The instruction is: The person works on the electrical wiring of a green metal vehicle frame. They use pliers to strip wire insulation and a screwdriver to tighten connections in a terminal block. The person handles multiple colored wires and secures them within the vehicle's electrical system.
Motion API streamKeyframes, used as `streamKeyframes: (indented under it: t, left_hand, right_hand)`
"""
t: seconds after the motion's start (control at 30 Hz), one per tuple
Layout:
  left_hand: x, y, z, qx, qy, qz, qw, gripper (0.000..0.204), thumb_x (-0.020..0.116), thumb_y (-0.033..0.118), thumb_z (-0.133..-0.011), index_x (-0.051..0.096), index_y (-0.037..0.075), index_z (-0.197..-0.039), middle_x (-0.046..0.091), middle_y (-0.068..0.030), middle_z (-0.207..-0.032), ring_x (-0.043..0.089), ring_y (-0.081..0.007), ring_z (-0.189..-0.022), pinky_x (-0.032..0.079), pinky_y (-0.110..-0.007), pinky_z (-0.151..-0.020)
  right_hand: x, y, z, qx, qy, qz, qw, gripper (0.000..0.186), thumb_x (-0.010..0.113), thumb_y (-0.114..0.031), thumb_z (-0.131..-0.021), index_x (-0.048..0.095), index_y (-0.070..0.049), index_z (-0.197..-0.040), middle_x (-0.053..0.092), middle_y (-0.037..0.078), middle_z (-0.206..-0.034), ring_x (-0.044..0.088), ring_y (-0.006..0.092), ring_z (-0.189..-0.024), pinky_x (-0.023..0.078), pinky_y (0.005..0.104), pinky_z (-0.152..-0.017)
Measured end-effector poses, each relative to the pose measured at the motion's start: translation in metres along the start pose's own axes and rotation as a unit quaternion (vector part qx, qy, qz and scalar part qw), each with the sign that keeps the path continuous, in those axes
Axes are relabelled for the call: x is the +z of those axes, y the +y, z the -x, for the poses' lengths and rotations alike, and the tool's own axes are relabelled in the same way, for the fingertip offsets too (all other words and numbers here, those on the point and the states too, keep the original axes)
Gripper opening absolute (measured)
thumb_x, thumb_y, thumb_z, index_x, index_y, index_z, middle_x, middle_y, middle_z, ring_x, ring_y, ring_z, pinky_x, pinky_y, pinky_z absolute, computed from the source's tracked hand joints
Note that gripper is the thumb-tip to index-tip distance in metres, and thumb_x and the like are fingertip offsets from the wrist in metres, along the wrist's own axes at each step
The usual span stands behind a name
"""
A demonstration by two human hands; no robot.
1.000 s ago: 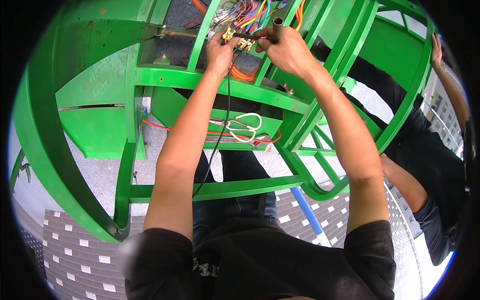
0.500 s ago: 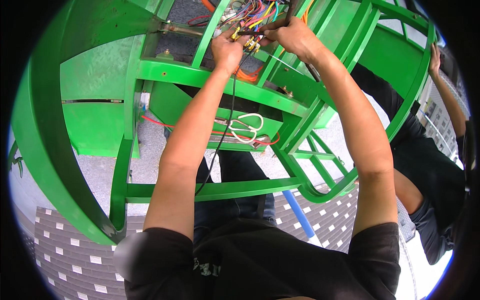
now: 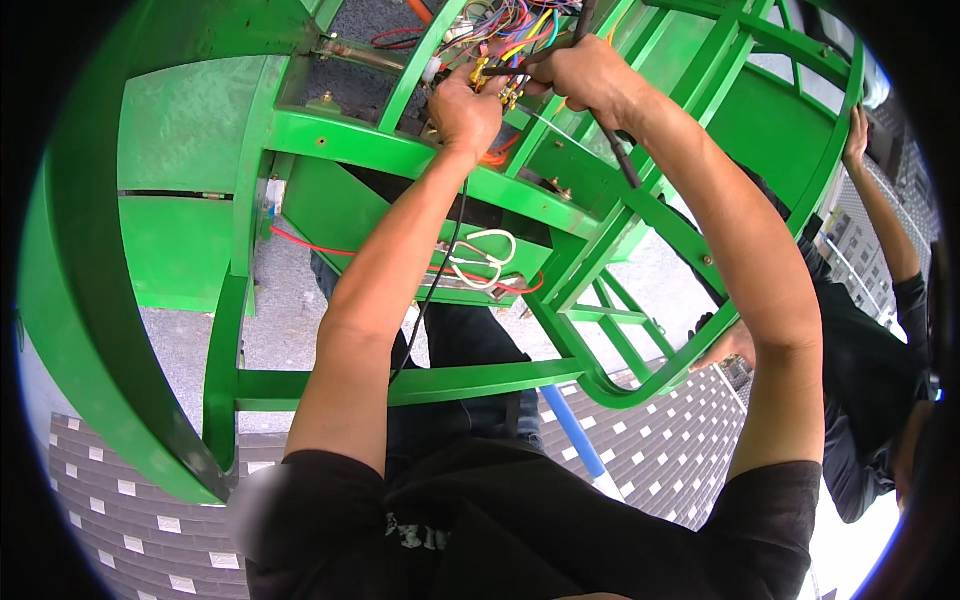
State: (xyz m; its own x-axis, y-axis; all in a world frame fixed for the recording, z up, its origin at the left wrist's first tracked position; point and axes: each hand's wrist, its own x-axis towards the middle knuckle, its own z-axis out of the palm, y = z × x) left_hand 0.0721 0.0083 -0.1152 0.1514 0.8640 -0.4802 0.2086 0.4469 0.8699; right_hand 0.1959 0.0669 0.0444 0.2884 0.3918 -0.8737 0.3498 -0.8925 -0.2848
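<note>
My left hand (image 3: 462, 112) has its fingers curled round a small yellow connector (image 3: 480, 70) among a tangle of coloured wires (image 3: 515, 30); a black cable (image 3: 452, 240) hangs down from there. My right hand (image 3: 585, 75) is closed on a dark metal tool (image 3: 625, 160), whose long bar slants down past the hand and whose short arm reaches left to the connectors. Both hands are inside an opening in the green steel frame (image 3: 390, 145). Orange cables (image 3: 495, 155) show below my left hand's fingers, partly hidden.
White-handled scissors (image 3: 485, 260) and a red wire (image 3: 310, 245) lie on a lower green box (image 3: 370, 230). At right another person (image 3: 860, 370) in dark clothing has a hand (image 3: 856, 135) on the frame. A blue pole (image 3: 570, 430) stands over the paved ground (image 3: 150, 510).
My right hand has shifted right, and the tool's long bar now slants farther down past it. My left hand has moved slightly right. The other person's hands sit a little lower.
</note>
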Motion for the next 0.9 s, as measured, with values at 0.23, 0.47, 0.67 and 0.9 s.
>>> streamKeyframes:
  t: [0.23,0.47,0.67,0.9]
  left_hand:
    - [-0.002,0.002,-0.001,0.011,-0.007,-0.022,1.000,0.034,0.083,0.015,-0.083,0.075,0.003,-0.114,0.078,-0.0116,-0.087,0.073,-0.0203,-0.076,0.054,-0.034,-0.071]
    - [-0.009,0.009,-0.001,0.022,-0.006,-0.082,0.996,0.037,0.084,0.023,-0.081,0.075,0.008,-0.113,0.075,-0.0174,-0.087,0.073,-0.0367,-0.081,0.055,-0.046,-0.073]
    - [-0.007,0.010,-0.001,0.046,0.018,-0.087,0.995,0.040,0.081,0.023,-0.084,0.073,0.008,-0.120,0.076,-0.0175,-0.098,0.073,-0.0356,-0.090,0.055,-0.044,-0.080]
    - [-0.005,-0.002,-0.003,0.085,0.035,-0.051,0.994,0.033,0.075,0.010,-0.085,0.071,0.005,-0.117,0.073,-0.0197,-0.109,0.069,-0.0402,-0.102,0.053,-0.047,-0.090]
  right_hand:
    - [-0.016,0.006,0.006,-0.296,-0.031,0.423,0.856,0.031,0.063,-0.012,-0.088,0.069,-0.003,-0.116,0.074,0.016,-0.096,0.070,0.0353,-0.095,0.057,0.0432,-0.085]
    - [-0.023,0.000,0.000,-0.552,0.011,0.687,0.473,0.039,0.064,-0.016,-0.083,0.070,-0.006,-0.120,0.068,0.002,-0.100,0.064,0.0201,-0.098,0.054,0.0340,-0.090]
    - [-0.024,-0.010,0.003,-0.581,0.057,0.635,0.506,0.014,0.063,-0.022,-0.080,0.067,-0.010,-0.085,0.064,0.004,-0.086,0.061,0.0244,-0.097,0.049,0.0413,-0.090]
    - [-0.046,-0.014,0.018,-0.530,0.061,0.608,0.588,0.018,0.063,-0.015,-0.082,0.066,-0.005,-0.097,0.066,0.010,-0.094,0.064,0.0316,-0.097,0.052,0.0424,-0.086]
